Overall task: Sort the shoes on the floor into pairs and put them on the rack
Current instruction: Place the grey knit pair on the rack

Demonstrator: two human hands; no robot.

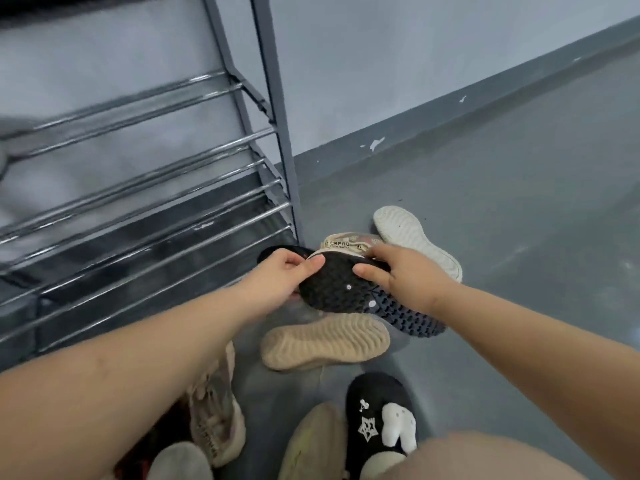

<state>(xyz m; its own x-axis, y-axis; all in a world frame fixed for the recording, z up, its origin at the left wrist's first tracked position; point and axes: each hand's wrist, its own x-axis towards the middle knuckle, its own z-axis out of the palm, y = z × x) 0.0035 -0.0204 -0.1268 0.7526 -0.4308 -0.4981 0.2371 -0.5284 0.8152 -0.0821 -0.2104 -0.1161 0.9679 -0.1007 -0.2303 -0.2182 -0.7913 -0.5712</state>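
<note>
Both hands on one black shoe [341, 289], sole up, held just off the floor [502, 237] at center. L hand [282, 271] pinches its toe end, thumb on the sole & fingers curled under. R hand [398, 275] grips the far edge, thumb pressed on the sole, other fingers wrapped over the rim. A 2nd black sole [405, 315] pokes out under it toward 4 o'clock, touching; can't tell if it's gripped too.

Rack [145, 188] w/ chrome bars fills 9–11 o'clock; its corner post lands right by the hands.

Round the held shoe: white sole [412, 237] at 1 o'clock, upside down; a printed insole-like piece [346, 242] at 12, just behind. Tan sole [325, 344] at 6, just below. Nearer the person: beige knit sneaker [214, 407] at 7, black slipper [377, 414] w/ white charms at 5, olive shoe [317, 441] between them, grey toe [180, 462] at bottom edge.
</note>
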